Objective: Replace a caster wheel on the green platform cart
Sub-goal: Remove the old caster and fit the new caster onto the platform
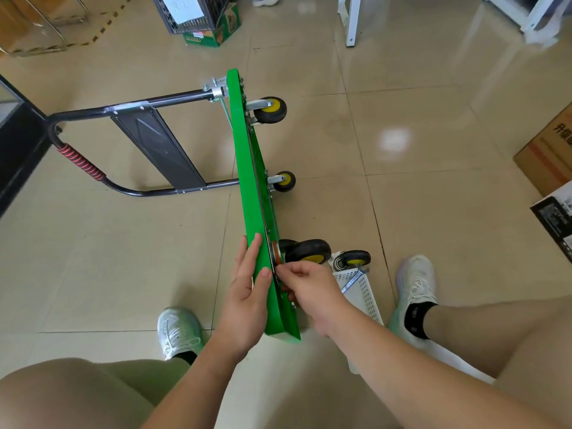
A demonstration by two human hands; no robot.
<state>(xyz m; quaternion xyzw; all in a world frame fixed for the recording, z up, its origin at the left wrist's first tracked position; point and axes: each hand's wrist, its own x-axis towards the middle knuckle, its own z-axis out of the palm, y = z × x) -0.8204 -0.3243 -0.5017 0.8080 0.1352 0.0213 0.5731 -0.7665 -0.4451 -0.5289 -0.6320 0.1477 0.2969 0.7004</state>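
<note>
A glossy beige tiled floor point(402, 88) fills the room, and the green cart point(247, 168) stands on it tipped up on one long edge, running away from the person with its underside facing right. Its black handle point(123, 109), with a red wrapped grip, lies flat on the floor to the left. A cardboard box point(548, 150) sits at the right edge, and a dark wire crate point(192, 13) stands on a green carton point(216, 35) at the far side. A white perforated basket point(362, 289) lies on the floor just right of the cart's near end, between the person's white shoes point(416, 286). The left hand point(247, 292) is open, its fingers straight and flat against the deck's left face near the near end, its thumb laid over the upper edge. The right hand point(309, 283) has curled fingers, with thumb and forefinger pinching at the edge of the mounting plate point(274, 257) of the near caster wheel point(309, 250); any small part between them is too small to tell. Two yellow-hubbed wheels point(270, 109) stick out farther along the underside. A spare caster point(356, 258) and a wrench point(353, 281) rest in the basket.
</note>
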